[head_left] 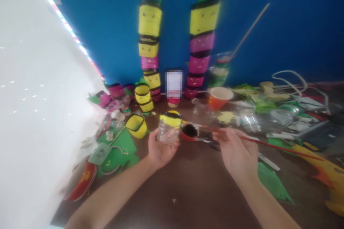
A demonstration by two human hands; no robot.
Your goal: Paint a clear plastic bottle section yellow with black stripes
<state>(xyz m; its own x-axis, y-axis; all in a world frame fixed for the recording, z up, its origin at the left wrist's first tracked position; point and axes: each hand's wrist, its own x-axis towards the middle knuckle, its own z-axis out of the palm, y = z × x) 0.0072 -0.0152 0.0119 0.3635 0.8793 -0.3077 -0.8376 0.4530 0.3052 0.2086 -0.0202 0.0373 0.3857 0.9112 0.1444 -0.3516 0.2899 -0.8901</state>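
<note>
- While your left fingers (152,141) cradle the clear container (168,135), loose hold risks slipping.
- Right fingers (233,137), pinching brush (282,147): low sweep could tip the pot (186,137).

- The person's left hand (162,152) is bare, with slender fingers; its outline is slightly blurred;
- the left forearm (115,193) is bare, widening from a slim wrist;
- the right hand (239,154) is bare too; its fingers look slim, their nails too blurred to tell;
- the right forearm (268,200) is uncovered where it shows.
</note>
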